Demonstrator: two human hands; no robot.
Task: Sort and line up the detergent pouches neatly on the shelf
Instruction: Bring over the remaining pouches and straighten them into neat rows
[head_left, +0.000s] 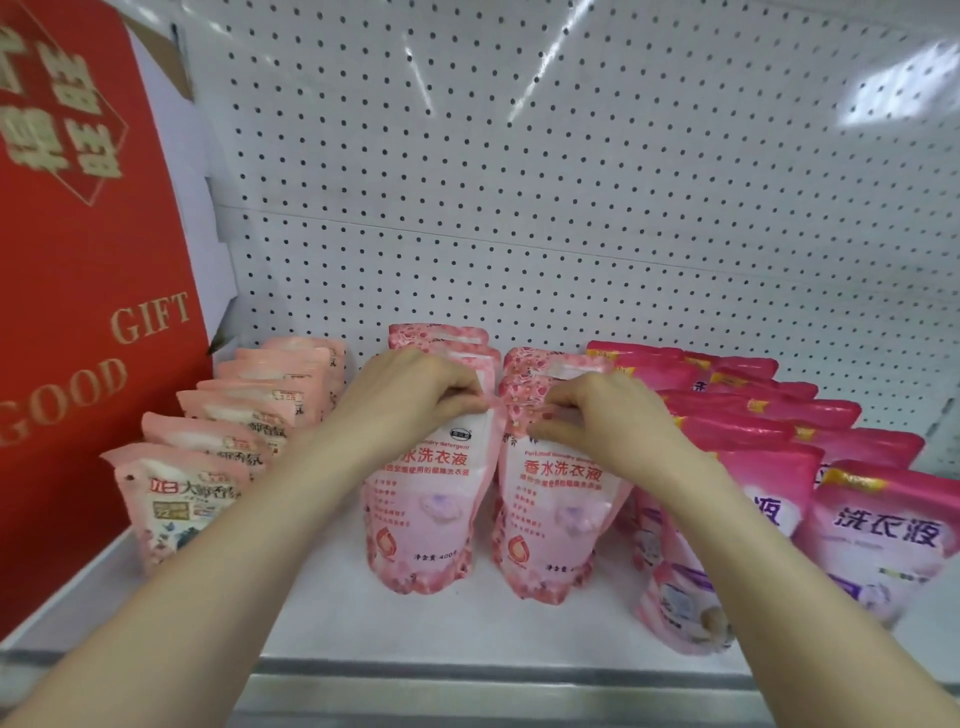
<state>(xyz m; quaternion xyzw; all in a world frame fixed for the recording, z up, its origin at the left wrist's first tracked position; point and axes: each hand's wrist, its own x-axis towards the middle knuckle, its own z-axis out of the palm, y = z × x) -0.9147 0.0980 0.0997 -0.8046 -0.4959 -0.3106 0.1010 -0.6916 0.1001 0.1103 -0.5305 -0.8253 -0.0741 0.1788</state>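
I held 2 pouches (431, 519) (556, 525) upright on the shelf (467, 623)
Left hand (415, 389) and right hand (602, 410) each pinched 1 top

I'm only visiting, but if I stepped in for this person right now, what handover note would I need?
Left hand pinches the top of the left front pink pouch; right hand pinches the top of the right front pink pouch.
Both stand upright side by side near the shelf front, more behind each.
Peach row at left looks lined up.
Left to do: the magenta pouches at right lean unevenly; straighten them.
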